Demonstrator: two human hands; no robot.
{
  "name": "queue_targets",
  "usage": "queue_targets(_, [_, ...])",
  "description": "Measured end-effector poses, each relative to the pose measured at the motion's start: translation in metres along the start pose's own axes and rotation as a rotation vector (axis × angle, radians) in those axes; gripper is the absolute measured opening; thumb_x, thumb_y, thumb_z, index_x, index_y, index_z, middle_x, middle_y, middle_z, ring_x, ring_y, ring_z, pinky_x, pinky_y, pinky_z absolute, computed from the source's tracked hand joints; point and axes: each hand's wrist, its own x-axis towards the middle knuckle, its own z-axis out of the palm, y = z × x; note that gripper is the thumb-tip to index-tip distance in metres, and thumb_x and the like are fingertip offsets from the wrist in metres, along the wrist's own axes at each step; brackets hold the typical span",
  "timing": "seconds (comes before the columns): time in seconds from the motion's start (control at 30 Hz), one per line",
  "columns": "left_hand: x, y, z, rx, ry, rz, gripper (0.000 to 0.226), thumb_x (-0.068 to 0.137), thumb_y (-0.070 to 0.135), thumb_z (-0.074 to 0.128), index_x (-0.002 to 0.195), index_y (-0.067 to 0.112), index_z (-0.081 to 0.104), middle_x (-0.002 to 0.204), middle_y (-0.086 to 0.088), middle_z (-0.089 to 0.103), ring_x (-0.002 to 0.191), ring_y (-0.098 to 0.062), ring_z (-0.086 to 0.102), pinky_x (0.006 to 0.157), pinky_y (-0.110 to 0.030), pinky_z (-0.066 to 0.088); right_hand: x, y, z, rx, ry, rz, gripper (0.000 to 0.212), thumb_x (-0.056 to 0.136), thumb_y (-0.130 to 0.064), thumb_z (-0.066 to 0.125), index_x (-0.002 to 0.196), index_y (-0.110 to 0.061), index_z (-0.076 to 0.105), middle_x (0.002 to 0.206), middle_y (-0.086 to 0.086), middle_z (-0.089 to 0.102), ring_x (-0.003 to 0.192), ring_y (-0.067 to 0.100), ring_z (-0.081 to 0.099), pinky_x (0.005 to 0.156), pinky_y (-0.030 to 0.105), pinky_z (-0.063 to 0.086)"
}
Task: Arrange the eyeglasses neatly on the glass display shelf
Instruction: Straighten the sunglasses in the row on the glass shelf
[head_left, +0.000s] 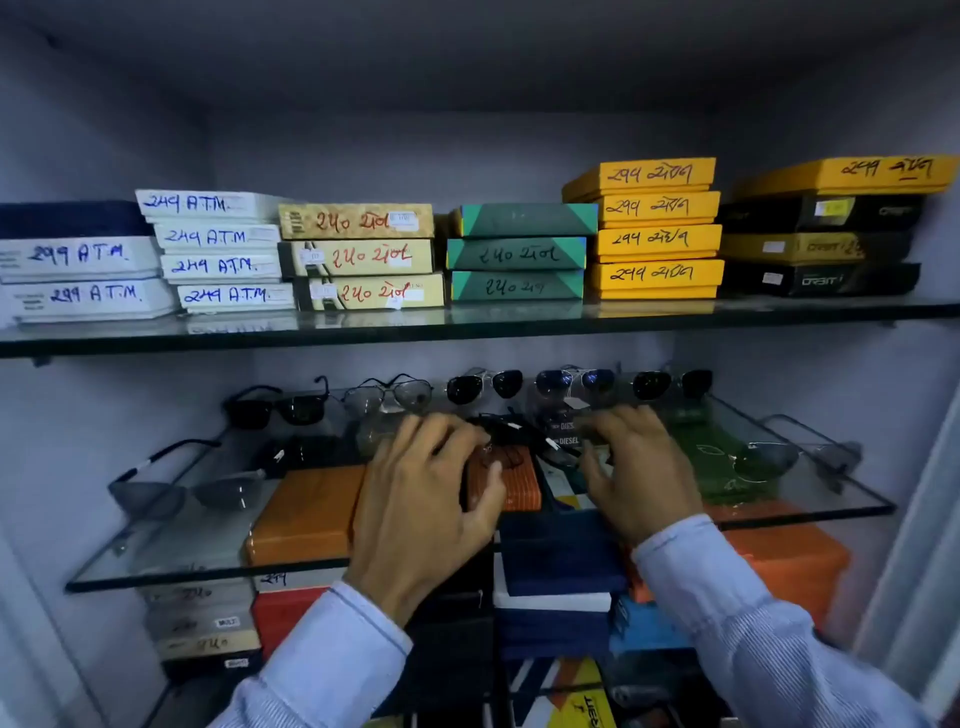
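My left grip (431, 499) curls over an orange box (506, 478); right grip (639, 467) spread, empty, over tangled eyeglasses (558, 449) tagged DIESEL; sunglasses (484, 385) row beyond.

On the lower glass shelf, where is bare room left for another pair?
Bare glass lies at the front-left corner of the lower glass shelf, between the grey-lensed sunglasses and orange box. The middle is crowded around both hands, left hand and right hand.

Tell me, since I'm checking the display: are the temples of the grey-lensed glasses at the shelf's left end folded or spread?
Spread. On the grey-lensed glasses, one temple runs back from the lens.
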Motion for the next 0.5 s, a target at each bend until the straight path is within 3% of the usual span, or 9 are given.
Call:
queue_targets(0.1, [0.007,-0.001,0.012,-0.026,-0.106,-0.106,0.040,0.090,0.043,0.057,0.119,0.019,0.072,0.117,0.000,0.070,0.111,-0.018,0.060,0.097,-0.043,0.053,0.014,-0.005,0.013,0.047,-0.194,0.168,0.027,0.085,-0.030,0.069,0.110,-0.021,0.076,0.112,0.008,0.073,0.102,0.031,0.065,0.082,0.038,0.057])
queue_targets(0.2, [0.011,0.000,0.019,-0.081,-0.173,-0.187,0.043,0.092,0.042,0.058,0.130,0.021,0.065,0.131,-0.002,0.065,0.127,-0.020,0.054,0.110,-0.042,0.046,0.018,-0.010,0.018,-0.030,-0.363,0.211,0.028,0.089,-0.039,0.066,0.107,-0.020,0.075,0.103,0.010,0.074,0.092,0.029,0.070,0.074,0.033,0.054])
queue_targets(0.27, [0.018,-0.003,0.037,-0.154,-0.220,-0.133,0.042,0.092,0.040,0.060,0.129,0.022,0.067,0.131,-0.002,0.066,0.127,-0.019,0.053,0.108,-0.037,0.046,0.016,-0.004,0.023,-0.093,-0.380,0.288,0.025,0.090,-0.035,0.066,0.101,-0.014,0.075,0.096,0.012,0.074,0.087,0.030,0.071,0.072,0.033,0.053])
queue_targets(0.4, [0.023,0.006,0.038,-0.179,-0.166,-0.107,0.038,0.092,0.036,0.061,0.125,0.020,0.070,0.127,0.000,0.067,0.122,-0.017,0.053,0.097,-0.027,0.042,0.020,0.004,0.022,-0.055,-0.333,0.307,0.020,0.091,-0.025,0.065,0.093,-0.008,0.075,0.088,0.014,0.073,0.081,0.032,0.071,0.071,0.039,0.058])
queue_targets(0.5, [0.030,0.000,0.040,-0.203,-0.119,-0.116,0.035,0.093,0.032,0.061,0.123,0.017,0.071,0.122,-0.003,0.069,0.118,-0.018,0.055,0.100,-0.026,0.040,0.022,0.001,0.008,-0.028,-0.252,0.301,0.018,0.091,-0.024,0.065,0.092,-0.010,0.076,0.081,0.015,0.072,0.075,0.032,0.069,0.067,0.036,0.055])
